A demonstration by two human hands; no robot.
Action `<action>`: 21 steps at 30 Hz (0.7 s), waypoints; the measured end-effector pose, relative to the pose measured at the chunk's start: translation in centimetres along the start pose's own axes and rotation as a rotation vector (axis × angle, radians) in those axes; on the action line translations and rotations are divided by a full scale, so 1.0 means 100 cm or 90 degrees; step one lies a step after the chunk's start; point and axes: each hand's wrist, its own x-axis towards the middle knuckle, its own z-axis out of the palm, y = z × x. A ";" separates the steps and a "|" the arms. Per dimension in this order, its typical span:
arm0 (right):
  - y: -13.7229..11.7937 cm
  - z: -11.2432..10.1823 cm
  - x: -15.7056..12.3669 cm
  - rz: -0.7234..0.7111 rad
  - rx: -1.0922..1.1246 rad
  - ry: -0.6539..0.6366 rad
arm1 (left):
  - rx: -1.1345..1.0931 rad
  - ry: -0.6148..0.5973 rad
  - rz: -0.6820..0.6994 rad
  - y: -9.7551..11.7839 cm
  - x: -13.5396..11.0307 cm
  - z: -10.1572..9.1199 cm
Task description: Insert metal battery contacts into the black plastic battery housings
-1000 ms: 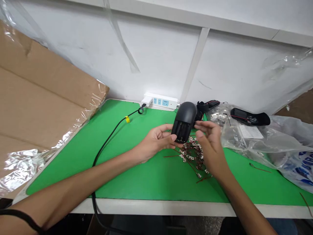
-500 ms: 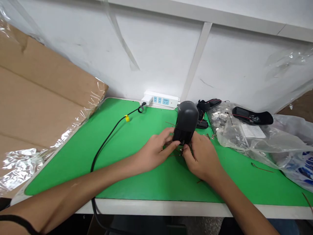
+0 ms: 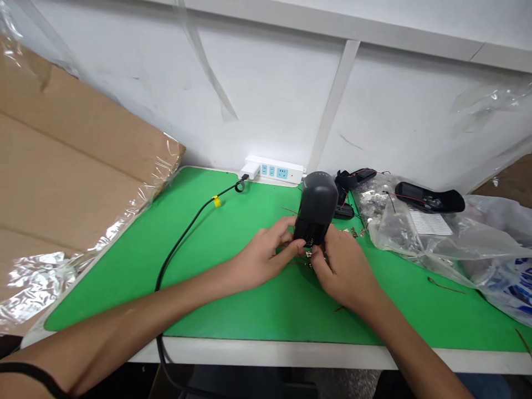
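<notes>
A black, rounded plastic housing (image 3: 318, 198) is held upright between both hands above the green mat. My left hand (image 3: 272, 249) grips its lower left side, thumb along the near edge. On the lower right side, my right hand (image 3: 343, 263) is closed round it, its thumb tip at the bottom edge. A small spring-like metal part (image 3: 311, 241) shows at the housing's lower end, between the thumbs. Small metal pieces (image 3: 308, 255) lie just beneath. The fingers behind the housing are mostly hidden.
A white power strip (image 3: 276, 170) with a plugged-in black cable (image 3: 180, 241) stands against the wall. At right, another black housing (image 3: 430, 197) lies on a clear plastic bag (image 3: 399, 233) of metal parts. Plastic-wrapped cardboard (image 3: 83, 149) leans in from the left. A thin wire (image 3: 446, 285) lies on the mat.
My left thumb has shifted very slightly at the housing's lower edge. Otherwise the hands and the housing stay nearly in place; the whole view has moved a little.
</notes>
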 end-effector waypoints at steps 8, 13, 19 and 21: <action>-0.005 -0.005 0.001 0.027 0.147 -0.055 | -0.049 -0.024 -0.038 -0.006 -0.001 -0.001; -0.003 -0.009 0.001 0.030 0.183 -0.060 | -0.117 -0.044 -0.062 -0.003 0.001 0.000; -0.003 -0.008 0.001 0.054 0.230 -0.048 | -0.221 -0.039 -0.102 0.001 0.004 0.002; -0.004 -0.007 0.001 0.066 0.262 -0.056 | -0.263 -0.031 -0.124 0.000 0.005 0.003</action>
